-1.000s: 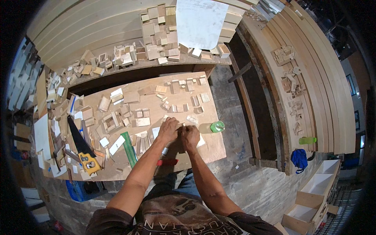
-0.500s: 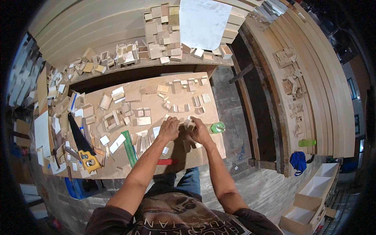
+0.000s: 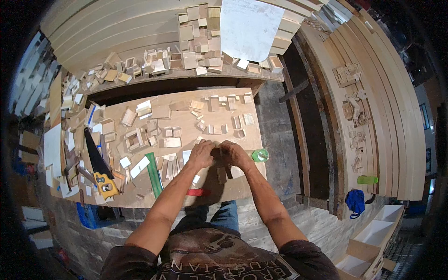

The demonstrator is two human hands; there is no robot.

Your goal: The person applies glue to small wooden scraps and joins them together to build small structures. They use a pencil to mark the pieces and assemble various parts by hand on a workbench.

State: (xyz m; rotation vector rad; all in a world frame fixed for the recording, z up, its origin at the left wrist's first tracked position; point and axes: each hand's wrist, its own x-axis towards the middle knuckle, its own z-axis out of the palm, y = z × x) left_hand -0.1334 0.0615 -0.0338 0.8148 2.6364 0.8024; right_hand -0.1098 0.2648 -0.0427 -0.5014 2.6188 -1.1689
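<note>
Over the front of the wooden worktable [image 3: 182, 121], my two hands meet fingertip to fingertip. My left hand [image 3: 202, 155] is closed with its fingers bent inward, and a bit of pale wood [image 3: 199, 140] shows at its far side. Closed too, my right hand [image 3: 234, 154] has its fingers curled toward the left one. What lies between the fingertips is too small and covered to make out. Beyond the hands stand small U-shaped wooden pieces [image 3: 217, 129]. A green-tinted clear container [image 3: 260, 155] is just right of my right hand.
A yellow-handled handsaw [image 3: 106, 183], a green strip [image 3: 153, 173] and wood offcuts crowd the table's left side. A red object [image 3: 195, 192] lies at the front edge. Behind runs a shelf [image 3: 186, 77] with small wooden boxes. A long bench [image 3: 333, 140] stands at the right.
My right hand has moved left against my left hand, and the small white piece at its fingertips is now hidden. The whole view has shifted slightly.
</note>
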